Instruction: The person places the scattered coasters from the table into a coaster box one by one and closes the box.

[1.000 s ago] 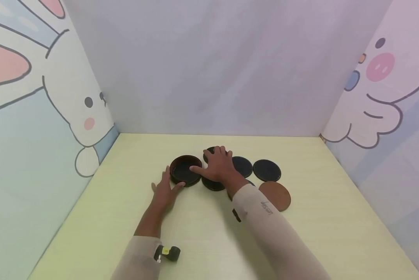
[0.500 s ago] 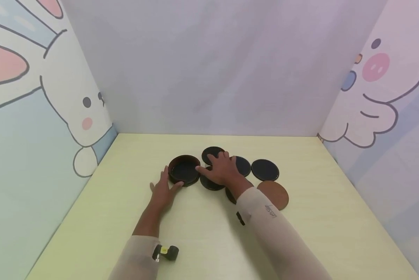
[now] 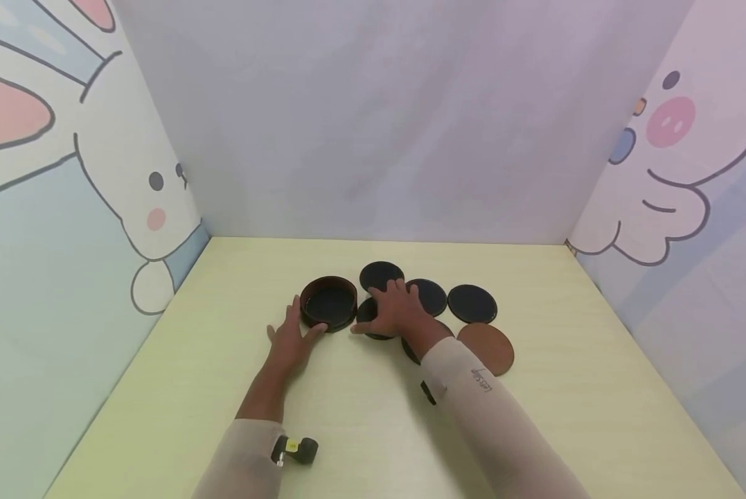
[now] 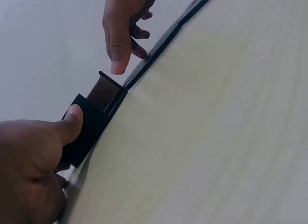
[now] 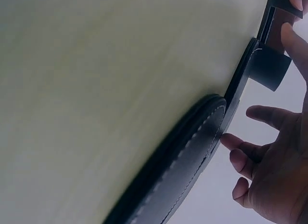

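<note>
Hands: left (image 3: 288,339) thumb against round leather holder (image 3: 329,303), right (image 3: 397,310) flat, fingers spread, on stitched black coaster (image 3: 368,313).

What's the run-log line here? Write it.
left hand: touches holder | right hand: rests on black coaster | brown coaster: apart

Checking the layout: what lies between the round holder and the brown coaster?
In the head view, between holder and brown coaster: right hand on black coasters.

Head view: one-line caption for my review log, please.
Left hand rests against a round holder while the right hand lies on a black coaster among others on the pale table.
</note>
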Available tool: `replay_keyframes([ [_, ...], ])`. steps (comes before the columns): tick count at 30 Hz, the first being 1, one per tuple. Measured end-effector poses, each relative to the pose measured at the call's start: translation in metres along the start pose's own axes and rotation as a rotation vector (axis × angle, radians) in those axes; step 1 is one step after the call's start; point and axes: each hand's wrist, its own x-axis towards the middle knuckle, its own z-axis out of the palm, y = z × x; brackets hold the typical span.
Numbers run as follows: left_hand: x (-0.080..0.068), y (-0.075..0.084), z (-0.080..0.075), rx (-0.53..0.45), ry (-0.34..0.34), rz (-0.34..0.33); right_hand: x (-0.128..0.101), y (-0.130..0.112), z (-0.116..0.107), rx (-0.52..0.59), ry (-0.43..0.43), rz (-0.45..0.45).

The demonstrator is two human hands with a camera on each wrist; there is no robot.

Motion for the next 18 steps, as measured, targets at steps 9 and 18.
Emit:
replay_keyframes([
  [9, -0.0001, -0.0006, 0.0004, -0.002, 0.0, -0.007, 0.0018, -0.0021, 0.0025, -0.064, -0.038, 0.025],
  [18, 0.0007, -0.0008, 0.0017, 0.012, 0.006, 0.001, 0.0017, -0.003, -0.0002, -0.06, -0.082, 0.059],
])
